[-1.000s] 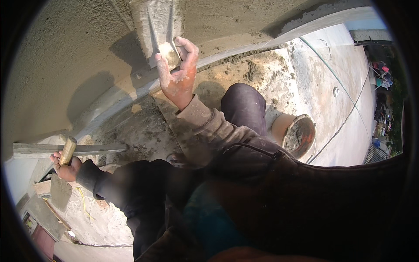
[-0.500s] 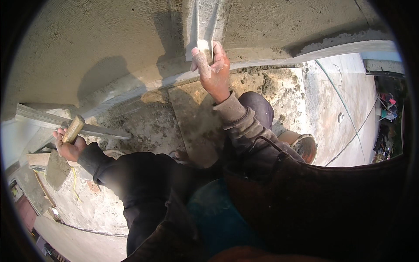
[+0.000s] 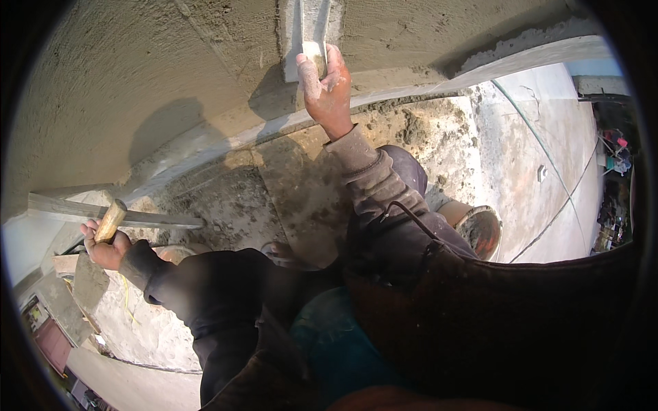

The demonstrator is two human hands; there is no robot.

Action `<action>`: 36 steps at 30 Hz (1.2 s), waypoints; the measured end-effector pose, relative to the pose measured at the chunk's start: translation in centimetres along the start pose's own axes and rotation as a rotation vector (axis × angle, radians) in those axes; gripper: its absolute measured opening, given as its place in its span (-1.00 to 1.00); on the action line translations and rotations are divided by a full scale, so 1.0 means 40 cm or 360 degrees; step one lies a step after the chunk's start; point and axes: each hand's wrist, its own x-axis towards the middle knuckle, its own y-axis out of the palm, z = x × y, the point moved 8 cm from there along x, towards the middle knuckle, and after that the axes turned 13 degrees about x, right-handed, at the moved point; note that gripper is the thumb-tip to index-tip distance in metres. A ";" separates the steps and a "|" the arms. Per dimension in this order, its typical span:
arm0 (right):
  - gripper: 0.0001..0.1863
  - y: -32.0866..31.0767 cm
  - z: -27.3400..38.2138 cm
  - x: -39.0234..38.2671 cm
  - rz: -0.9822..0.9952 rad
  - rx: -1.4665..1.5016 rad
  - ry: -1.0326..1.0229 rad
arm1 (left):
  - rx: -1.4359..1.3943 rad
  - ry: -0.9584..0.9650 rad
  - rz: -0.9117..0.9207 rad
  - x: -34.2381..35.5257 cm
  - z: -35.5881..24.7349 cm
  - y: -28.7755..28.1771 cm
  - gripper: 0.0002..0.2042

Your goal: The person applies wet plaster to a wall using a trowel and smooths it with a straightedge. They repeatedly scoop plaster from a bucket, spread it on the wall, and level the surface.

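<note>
1. Rightward along the rough wall (image 3: 226,51): that's how the right hand (image 3: 329,92) and its float (image 3: 291,44) have shifted since a second ago.
2. That hand grips the float just above the ledge (image 3: 199,144); I can't tell if it touches the wall.
3. Well apart, the left hand (image 3: 106,254) holds a trowel (image 3: 90,281).
4. I'd keep the float flat, pressing evenly.
</note>
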 end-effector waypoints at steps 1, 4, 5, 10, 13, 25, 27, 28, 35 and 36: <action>-0.73 -0.032 -0.003 0.015 -0.0009 -0.0003 0.0010 | -0.0004 0.0005 0.0013 -0.005 -0.008 0.006 -0.54; -0.72 -0.119 -0.017 0.044 -0.0051 0.0038 0.0034 | 0.0008 0.0055 0.0046 -0.001 -0.013 0.005 -0.52; -0.72 -0.147 -0.018 0.054 -0.0068 0.0058 0.0037 | 0.0011 0.0050 0.0050 -0.004 -0.012 0.005 -0.51; -0.82 -0.326 -0.017 0.106 -0.0271 0.0477 0.0159 | 0.0124 0.0148 0.0149 0.005 -0.015 -0.034 -0.49; -0.80 -0.320 0.029 0.099 -0.0229 0.0457 0.0156 | -0.0064 -0.0030 0.0028 -0.021 -0.021 -0.012 -0.51; -0.62 0.152 0.081 -0.020 0.0159 0.0212 -0.0104 | -0.0085 -0.0003 0.0050 -0.080 -0.056 0.047 -0.54; -0.67 0.071 0.084 0.015 0.0125 0.0095 -0.0131 | -0.0093 0.0015 0.0050 -0.083 -0.052 0.058 -0.53; -0.67 0.038 0.087 0.026 0.0144 0.0075 -0.0066 | -0.0087 0.0006 0.0040 -0.081 -0.053 0.053 -0.53; -0.64 -0.190 0.027 0.102 0.0083 0.0027 0.0155 | -0.0019 0.0016 0.0078 -0.046 -0.050 0.051 -0.52; -0.64 -0.230 0.030 0.114 0.0043 -0.0002 0.0084 | -0.0012 0.0012 0.0090 -0.049 -0.045 0.059 -0.52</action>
